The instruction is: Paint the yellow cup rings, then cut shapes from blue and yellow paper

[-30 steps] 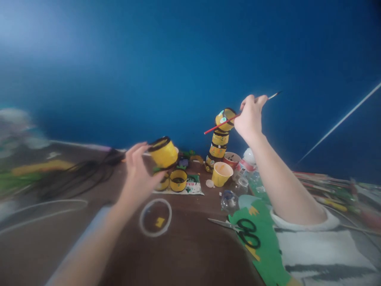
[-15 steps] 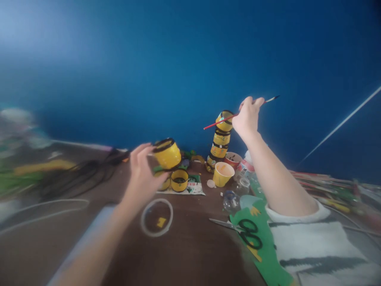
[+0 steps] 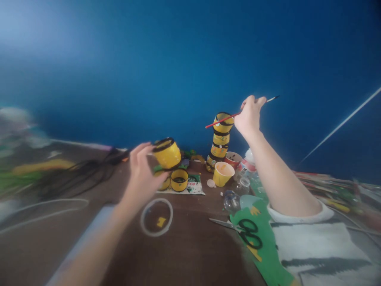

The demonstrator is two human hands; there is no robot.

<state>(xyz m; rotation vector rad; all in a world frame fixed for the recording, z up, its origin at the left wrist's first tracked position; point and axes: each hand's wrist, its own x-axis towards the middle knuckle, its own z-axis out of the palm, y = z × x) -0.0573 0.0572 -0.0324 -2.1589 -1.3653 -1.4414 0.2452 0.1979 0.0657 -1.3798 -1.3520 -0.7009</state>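
Note:
My left hand (image 3: 143, 167) grips a yellow ring-shaped piece (image 3: 167, 155) with black rims, slightly tilted, between thumb and fingers. My right hand (image 3: 249, 117) is closed on a red-handled paintbrush (image 3: 218, 122), its dark bristles pointing right. The fingers of that hand are also at the right side of the topmost yellow ring (image 3: 220, 126), which sits on a stack of similar black-rimmed rings (image 3: 220, 139); whether they press it is hidden. Below the left hand, another yellow ring (image 3: 179, 180) stands on a white and green packet (image 3: 195, 184), with one more partly covered beside it.
A yellow paper cup (image 3: 222, 174), a red-rimmed cup (image 3: 233, 158) and clear plastic bottle parts (image 3: 231, 201) stand beside the stack. Scissors (image 3: 250, 230) lie on green sheet (image 3: 268, 242). A pale hoop (image 3: 156, 234) lies front-centre. Blue wall (image 3: 149, 71) rises behind.
The topmost ring has shifted slightly left and down and sits more level on the stack. My right hand and paintbrush moved slightly right. My left hand barely moved.

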